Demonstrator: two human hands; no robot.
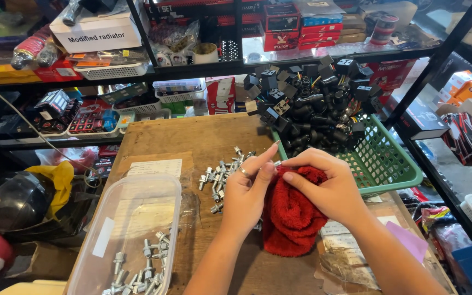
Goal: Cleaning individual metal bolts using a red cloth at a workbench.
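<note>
While the small silver metal bolt (276, 163) sits pinched at our fingertips, near the table's middle, only its bright tip shows; the rest is hidden. Our left hand (245, 192) closes narrowly on it, and our right hand (330, 188) presses the crumpled red terry cloth (290, 216) around it, apparently for wiping. Left of the hands a loose heap of silver bolts (220, 176) lies within reach. Nearer left, a clear plastic tub (129, 229) holds more bolts. Far right stands a green mesh basket (381, 158) piled with black relays.
</note>
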